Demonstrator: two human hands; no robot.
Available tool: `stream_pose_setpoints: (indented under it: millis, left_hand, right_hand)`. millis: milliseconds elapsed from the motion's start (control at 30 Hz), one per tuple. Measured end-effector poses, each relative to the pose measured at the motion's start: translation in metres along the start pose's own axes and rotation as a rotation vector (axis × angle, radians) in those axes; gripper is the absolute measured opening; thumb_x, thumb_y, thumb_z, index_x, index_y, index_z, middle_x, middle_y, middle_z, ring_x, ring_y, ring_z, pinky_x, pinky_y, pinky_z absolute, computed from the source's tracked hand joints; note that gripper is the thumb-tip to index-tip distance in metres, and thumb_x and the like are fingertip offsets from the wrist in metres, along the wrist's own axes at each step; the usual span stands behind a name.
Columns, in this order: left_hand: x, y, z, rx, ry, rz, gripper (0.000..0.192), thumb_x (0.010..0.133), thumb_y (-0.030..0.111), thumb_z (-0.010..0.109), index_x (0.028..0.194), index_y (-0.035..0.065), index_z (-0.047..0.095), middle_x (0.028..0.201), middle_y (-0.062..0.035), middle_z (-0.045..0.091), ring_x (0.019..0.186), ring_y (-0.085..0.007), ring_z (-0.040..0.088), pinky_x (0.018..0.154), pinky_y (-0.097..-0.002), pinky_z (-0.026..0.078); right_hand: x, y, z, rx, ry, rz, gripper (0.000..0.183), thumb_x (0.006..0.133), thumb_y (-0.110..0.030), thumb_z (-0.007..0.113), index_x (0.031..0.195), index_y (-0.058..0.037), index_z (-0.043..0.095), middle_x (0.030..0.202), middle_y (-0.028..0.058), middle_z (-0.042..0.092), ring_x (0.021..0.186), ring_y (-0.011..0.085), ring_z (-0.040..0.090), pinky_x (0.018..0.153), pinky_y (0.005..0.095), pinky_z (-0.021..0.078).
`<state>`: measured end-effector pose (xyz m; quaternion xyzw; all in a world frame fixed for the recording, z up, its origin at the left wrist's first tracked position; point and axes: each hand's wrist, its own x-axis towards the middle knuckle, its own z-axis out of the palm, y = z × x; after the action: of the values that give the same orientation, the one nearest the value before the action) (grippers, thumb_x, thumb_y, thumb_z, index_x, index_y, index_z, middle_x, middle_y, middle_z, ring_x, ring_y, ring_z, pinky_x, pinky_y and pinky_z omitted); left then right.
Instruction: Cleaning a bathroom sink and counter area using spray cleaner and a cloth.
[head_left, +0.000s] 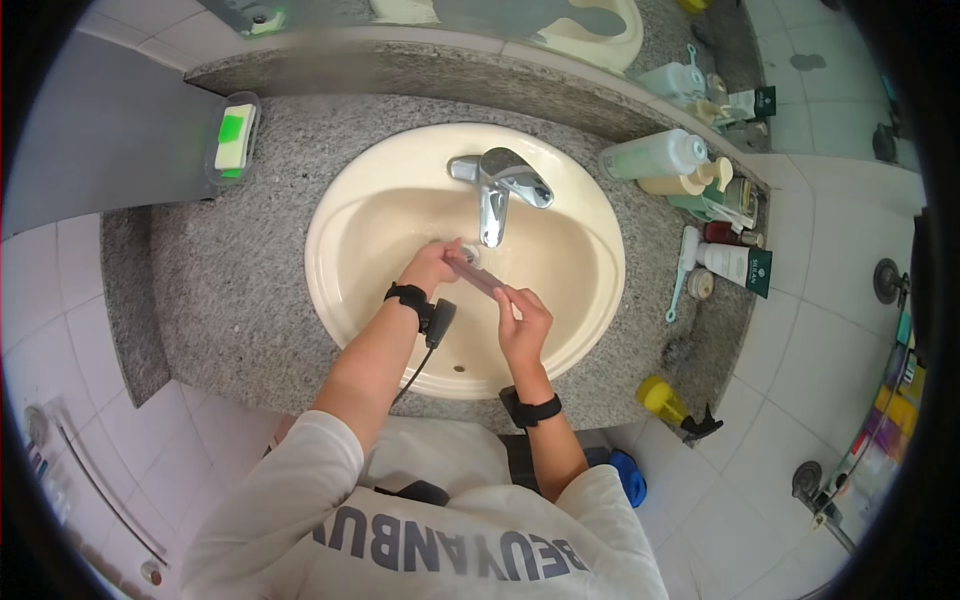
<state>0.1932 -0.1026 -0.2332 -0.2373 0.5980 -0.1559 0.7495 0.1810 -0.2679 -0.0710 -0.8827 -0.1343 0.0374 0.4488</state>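
A folded strip of mauve cloth or similar thin material (477, 276) stretches between my two hands over the cream oval washbasin (330, 300). Its upper left end is gripped by my left hand (435, 264), close to the metal drain (470, 256). My right hand (523, 319) pinches the lower right end between thumb and fingers. Just above the strip stands the chrome mixer tap (493, 206), its spout pointing down into the basin; no water can be made out running from it. Each wrist wears a black strap with a device, and a cable hangs from the left one.
Grey granite countertop (225, 270) surrounds the basin. Soap in a clear dish (235, 139) lies at left. Bottles (656, 155), a cosmetic tube (735, 266), a small jar (700, 285) and a light-blue handled brush (681, 274) line the right side. A yellow spray bottle (664, 400) lies near the front right.
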Motion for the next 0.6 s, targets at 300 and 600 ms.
stream_pose_setpoints:
  millis: [300, 600]
  left_hand:
    - [-0.009, 0.022, -0.017, 0.072, -0.071, 0.261, 0.007, 0.091, 0.004, 0.052, 0.085, -0.0001, 0.054, 0.057, -0.0013, 0.042, 0.041, -0.0119, 0.033, 0.042, -0.0222, 0.032]
    - [-0.026, 0.044, -0.034, 0.331, -0.175, 0.413, 0.023, 0.098, 0.015, 0.034, 0.093, 0.0042, 0.053, 0.054, 0.0032, 0.031, 0.043, -0.0089, 0.021, 0.041, -0.0226, 0.024]
  right_hand:
    - [-0.004, -0.003, -0.043, -0.055, 0.165, 0.046, 0.008, 0.078, -0.002, 0.07, 0.082, 0.0047, 0.067, 0.07, 0.0128, 0.062, 0.061, 0.0211, 0.059, 0.056, 0.0277, 0.0446]
    - [0.027, 0.04, -0.095, 0.141, 0.48, 0.276, 0.02, 0.089, -0.011, 0.061, 0.094, 0.0072, 0.065, 0.081, 0.0071, 0.066, 0.074, 0.0119, 0.06, 0.068, 0.024, 0.047]
